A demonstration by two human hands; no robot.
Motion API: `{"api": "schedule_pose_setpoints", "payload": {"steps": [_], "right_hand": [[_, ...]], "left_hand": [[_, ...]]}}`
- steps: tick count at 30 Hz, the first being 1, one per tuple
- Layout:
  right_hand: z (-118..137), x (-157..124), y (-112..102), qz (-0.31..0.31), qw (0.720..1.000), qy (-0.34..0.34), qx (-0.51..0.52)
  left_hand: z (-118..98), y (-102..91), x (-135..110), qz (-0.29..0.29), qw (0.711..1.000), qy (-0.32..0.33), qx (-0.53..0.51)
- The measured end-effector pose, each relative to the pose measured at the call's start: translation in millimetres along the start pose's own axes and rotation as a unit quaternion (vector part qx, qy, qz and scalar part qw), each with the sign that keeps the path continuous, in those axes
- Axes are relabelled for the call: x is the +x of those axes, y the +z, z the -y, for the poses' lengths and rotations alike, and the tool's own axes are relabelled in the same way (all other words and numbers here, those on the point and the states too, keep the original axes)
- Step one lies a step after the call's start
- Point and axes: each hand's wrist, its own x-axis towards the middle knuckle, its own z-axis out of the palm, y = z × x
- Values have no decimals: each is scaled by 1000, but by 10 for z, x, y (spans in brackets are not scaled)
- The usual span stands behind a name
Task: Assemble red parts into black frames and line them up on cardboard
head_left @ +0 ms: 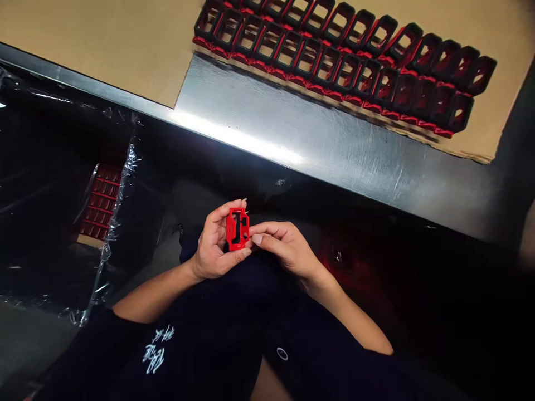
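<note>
Over my lap I hold a small red plastic part [237, 228] with a black insert. My left hand [215, 242] wraps around its left side, thumb below and fingers above. My right hand [284, 245] touches the part's right edge with thumb and fingertips pinched together. Both hands are below the table's front edge. Two long rows of black frames on red bases [346, 69] lie on brown cardboard [125, 39] at the far side of the table.
A shiny steel table [301, 133] runs across in front of me. On the left, a clear plastic bag [121, 189] holds a stack of red parts [100, 203]. Dark space lies to the right under the table.
</note>
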Motion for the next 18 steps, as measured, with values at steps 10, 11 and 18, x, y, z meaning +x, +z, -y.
{"api": "schedule_pose_setpoints", "payload": {"steps": [10, 11, 18], "right_hand": [[-112, 244, 27, 3, 997, 38, -69], [-121, 278, 27, -3, 996, 45, -78], [-209, 487, -93, -90, 986, 91, -111]], "left_hand": [[-220, -294, 76, -73, 995, 67, 15], [-277, -363, 80, -80, 993, 78, 27], [-982, -2256, -121, -285, 884, 54, 368]]}}
